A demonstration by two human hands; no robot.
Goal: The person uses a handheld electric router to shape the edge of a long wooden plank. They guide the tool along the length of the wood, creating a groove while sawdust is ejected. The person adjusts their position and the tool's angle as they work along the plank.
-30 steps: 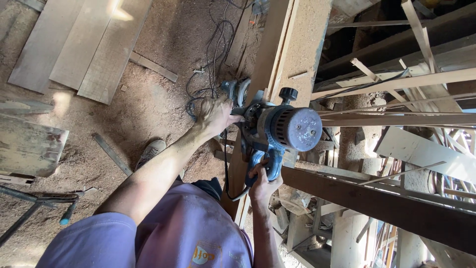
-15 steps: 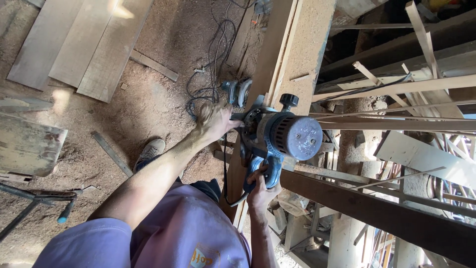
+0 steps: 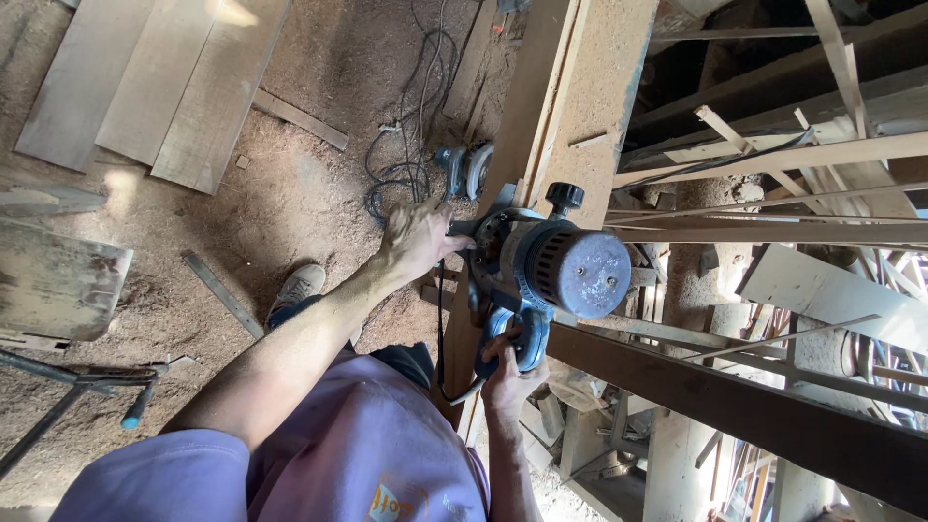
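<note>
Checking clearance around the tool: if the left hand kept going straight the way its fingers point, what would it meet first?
The left hand points right, already at the blue router; its housing comes first, though exact contact is hard to judge.

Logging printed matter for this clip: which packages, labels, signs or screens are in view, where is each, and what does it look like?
Shirt print: on the lilac shirt at the bottom edge, a small orange and white mark, partly cut off.
Round end cap: on the blue power tool held on the wooden beam, a worn grey disc; any label on it is too faded to tell.
No packages, signs or screens are in view.
</note>
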